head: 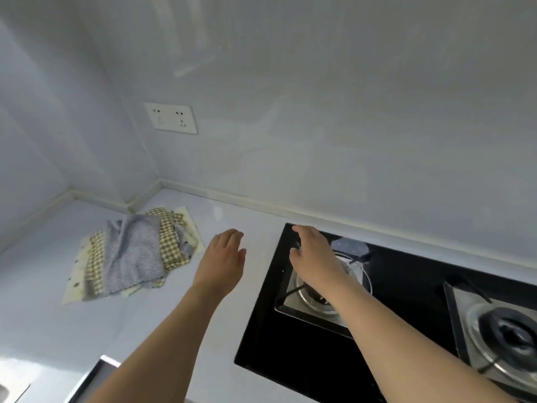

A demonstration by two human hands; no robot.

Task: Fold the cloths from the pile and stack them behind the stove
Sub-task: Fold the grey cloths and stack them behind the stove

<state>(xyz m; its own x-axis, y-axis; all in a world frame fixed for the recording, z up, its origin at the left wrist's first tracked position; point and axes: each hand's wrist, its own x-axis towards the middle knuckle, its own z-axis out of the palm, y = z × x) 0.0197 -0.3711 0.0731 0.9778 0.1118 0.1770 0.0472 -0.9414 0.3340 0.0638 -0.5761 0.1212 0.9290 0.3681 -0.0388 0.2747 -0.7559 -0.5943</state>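
- Head view, nearest zone: my two bare forearms reach forward over the countertop (43, 330); no cloth is in either hand.
- Right hand (315, 257): fingers extended and loosely spread, gripping nothing, held over the rear left corner of the stove (290, 338); whether the fingertips touch the glass I cannot tell. Risk: a cloth carried along this path could drag across the burner (316, 298) and snag on its grate, spoiling the fold.
- Left hand (223, 260): fingers straight and relaxed, empty, above bare counter between stove and pile.
- Pile of cloths (133, 254): grey cloth over checked and cream ones, rumpled, lying well left of the stove. Risk: pulling the top layer may bring the others along.
- Strip behind the stove (406, 241): narrow; a wide stack could overhang the burners.
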